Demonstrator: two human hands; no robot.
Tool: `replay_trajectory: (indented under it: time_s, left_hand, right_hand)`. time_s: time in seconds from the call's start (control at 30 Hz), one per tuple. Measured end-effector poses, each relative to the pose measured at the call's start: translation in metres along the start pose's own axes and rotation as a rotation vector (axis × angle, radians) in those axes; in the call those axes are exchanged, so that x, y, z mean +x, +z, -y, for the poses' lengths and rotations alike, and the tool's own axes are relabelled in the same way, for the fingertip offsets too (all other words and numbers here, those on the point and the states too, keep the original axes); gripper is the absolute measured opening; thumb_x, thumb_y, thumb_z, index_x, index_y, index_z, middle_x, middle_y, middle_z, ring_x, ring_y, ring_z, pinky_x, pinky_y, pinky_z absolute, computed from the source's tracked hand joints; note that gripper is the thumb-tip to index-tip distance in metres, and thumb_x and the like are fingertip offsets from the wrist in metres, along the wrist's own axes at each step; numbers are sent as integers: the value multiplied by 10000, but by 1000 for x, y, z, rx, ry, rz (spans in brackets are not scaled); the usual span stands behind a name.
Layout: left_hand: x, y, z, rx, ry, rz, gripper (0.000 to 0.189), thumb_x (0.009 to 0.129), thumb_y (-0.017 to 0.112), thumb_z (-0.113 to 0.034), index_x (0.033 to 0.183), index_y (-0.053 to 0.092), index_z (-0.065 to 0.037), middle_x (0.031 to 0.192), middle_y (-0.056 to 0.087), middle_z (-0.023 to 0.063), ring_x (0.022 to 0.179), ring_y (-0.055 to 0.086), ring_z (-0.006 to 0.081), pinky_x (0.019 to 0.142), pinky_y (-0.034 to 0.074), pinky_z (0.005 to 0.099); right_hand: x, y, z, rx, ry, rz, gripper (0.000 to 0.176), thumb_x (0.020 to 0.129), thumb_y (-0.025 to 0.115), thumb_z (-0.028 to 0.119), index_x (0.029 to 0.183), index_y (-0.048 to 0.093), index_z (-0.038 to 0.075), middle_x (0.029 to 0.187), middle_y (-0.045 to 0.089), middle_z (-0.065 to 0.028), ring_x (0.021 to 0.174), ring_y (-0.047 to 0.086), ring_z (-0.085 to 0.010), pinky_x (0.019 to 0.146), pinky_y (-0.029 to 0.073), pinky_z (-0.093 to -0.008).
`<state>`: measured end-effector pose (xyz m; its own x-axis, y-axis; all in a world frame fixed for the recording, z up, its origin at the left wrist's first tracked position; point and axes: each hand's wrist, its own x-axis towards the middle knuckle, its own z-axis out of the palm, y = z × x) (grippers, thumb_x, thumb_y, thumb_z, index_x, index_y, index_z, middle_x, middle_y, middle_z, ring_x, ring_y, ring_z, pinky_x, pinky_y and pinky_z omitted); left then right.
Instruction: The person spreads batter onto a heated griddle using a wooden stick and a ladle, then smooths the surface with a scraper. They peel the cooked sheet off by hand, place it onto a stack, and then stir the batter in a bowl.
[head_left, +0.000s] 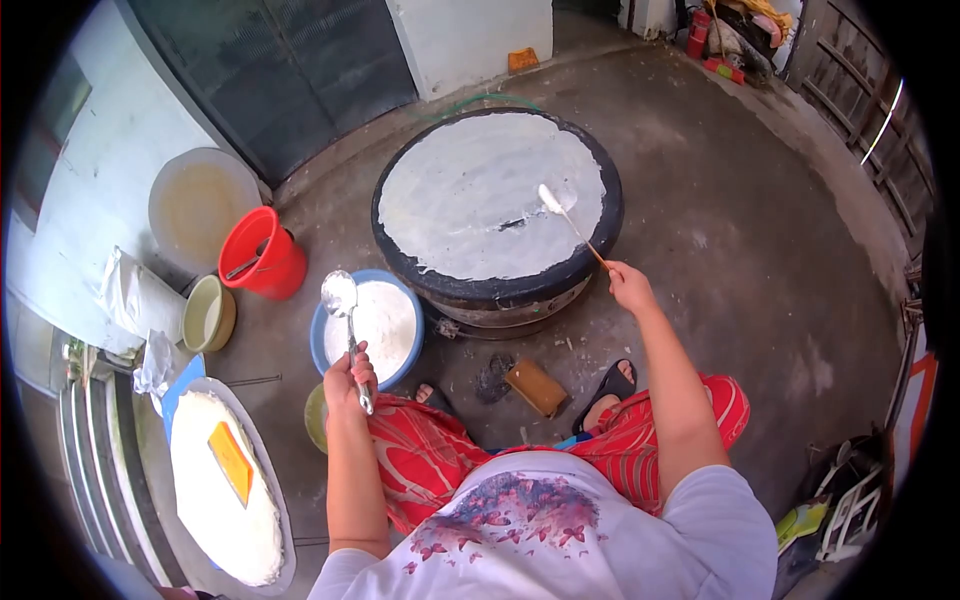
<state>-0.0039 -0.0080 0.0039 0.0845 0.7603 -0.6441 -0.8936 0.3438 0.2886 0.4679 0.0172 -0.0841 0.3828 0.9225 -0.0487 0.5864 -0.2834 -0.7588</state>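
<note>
My left hand (pixel 350 378) is closed around the handle of a metal ladle (pixel 340 294), its bowl smeared with white batter. Below the ladle stands a blue basin (pixel 318 335) of white batter. In my right hand (pixel 630 288) is a thin wooden stick with a white-coated spreading end (pixel 550 199). That end rests on a thin white batter layer (pixel 480 190) covering most of a large round griddle (pixel 612 190) with a black rim. A small dark gap shows in the layer near the stick.
At left are a red bucket (pixel 283 268), an olive basin (pixel 226 318) and a round board (pixel 288 545) bearing stacked white sheets with a yellow scraper (pixel 231 463) on top. A brown block (pixel 536 388) lies between my feet. A fire extinguisher (pixel 698 34) stands far right.
</note>
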Motion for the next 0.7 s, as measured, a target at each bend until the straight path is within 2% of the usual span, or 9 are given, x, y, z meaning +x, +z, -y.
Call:
replay_trajectory:
  time_s: [0.07,0.17,0.2,0.27,0.33,0.53,0.6,0.63,0.7]
  left_hand:
    - [-2,1,1,22,7,30,292,917,310,-192,1033,445,40,680,437,34,463,356,72,371,320,180]
    - [-11,7,7,87,23,70,295,918,312,-192,1056,442,34,678,434,37,460,347,72,370,309,180]
    - [-15,11,10,133,31,89,297,917,316,-192,1069,440,30,676,433,39,458,343,71,369,302,179]
    - [-21,17,16,198,27,104,299,915,323,-190,1087,437,27,675,437,43,457,346,72,370,300,180]
    - [-28,25,25,251,19,124,303,913,331,-188,1106,433,23,673,442,47,456,349,73,371,298,182]
    - [-49,43,46,513,23,269,320,892,352,-197,1113,433,20,649,492,82,437,378,108,367,311,227]
    - [-47,49,55,582,32,283,312,883,356,-195,1099,441,13,632,500,88,413,393,125,356,320,240]
    - [-46,55,61,627,31,276,307,881,357,-199,1088,441,12,629,500,89,408,394,127,355,323,245]
    - [-45,66,71,697,17,264,286,875,364,-203,1052,441,7,624,499,91,411,401,132,355,332,256]
  right_hand:
    - [-8,-14,3,226,92,134,265,861,472,171,1099,554,88,698,578,-76,633,544,-111,588,444,-274]
    - [3,-2,-28,356,147,-117,260,859,486,190,1079,565,76,765,605,-79,711,562,-118,640,452,-275]
    - [1,6,-32,357,153,-116,260,859,486,190,1079,565,76,765,605,-79,711,562,-118,640,452,-275]
    - [-3,31,-27,71,-167,-154,256,856,490,201,1068,572,82,869,624,-111,808,586,-183,722,451,-293]
    - [-23,24,11,17,-93,-33,237,839,485,197,1044,589,142,961,608,-130,900,579,-289,788,447,-342]
    - [-31,12,-10,125,1,48,243,854,474,182,1054,585,101,942,619,-132,852,598,-253,758,452,-317]
    - [-41,35,-2,157,-137,-233,243,852,481,184,1056,587,106,938,624,-123,844,604,-241,749,458,-311]
    - [-55,41,17,145,-27,-110,243,846,480,213,1050,589,137,958,618,-127,890,598,-262,786,456,-336]
    - [-68,54,43,11,-90,-62,244,857,469,208,1048,583,110,915,627,-123,838,611,-249,737,470,-331]
